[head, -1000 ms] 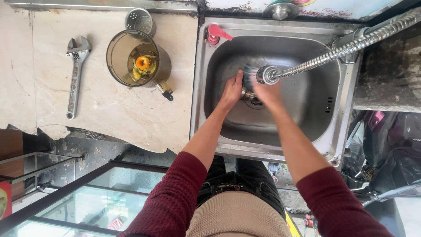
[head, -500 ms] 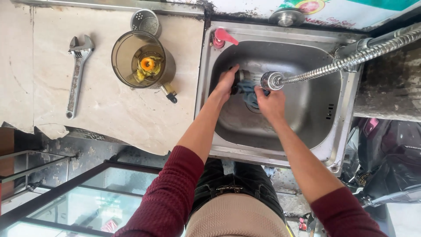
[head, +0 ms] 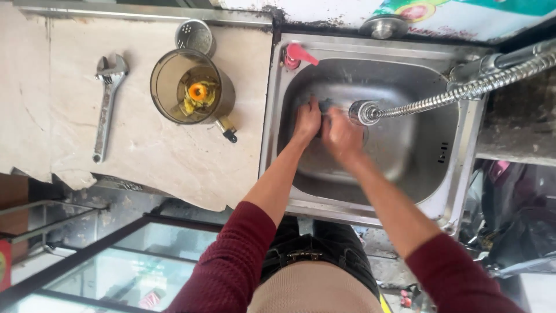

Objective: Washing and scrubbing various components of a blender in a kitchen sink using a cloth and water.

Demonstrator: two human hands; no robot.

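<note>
Both my hands are down in the steel sink (head: 457, 174), pressed together around a small dark blue item (head: 325, 106) that shows only between the fingers. My left hand (head: 307, 120) grips it from the left and my right hand (head: 341, 137) from the right. The head of a flexible metal faucet hose (head: 366, 112) hangs right beside my right hand, just above the item. What the item is stays hidden by the fingers and blur.
On the stone counter (head: 162, 156) to the left stand a smoky juicer jug (head: 191, 93) with orange pulp inside, a perforated metal cup (head: 195, 36) and an adjustable wrench (head: 105, 104). A red tap handle (head: 296, 55) sits at the sink's back left corner. A glass case (head: 104, 266) is below.
My hands have shifted left and toward the back of the sink, closing together on the dark blue item. The view has also drifted, so the hose head now sits to the right of my hands.
</note>
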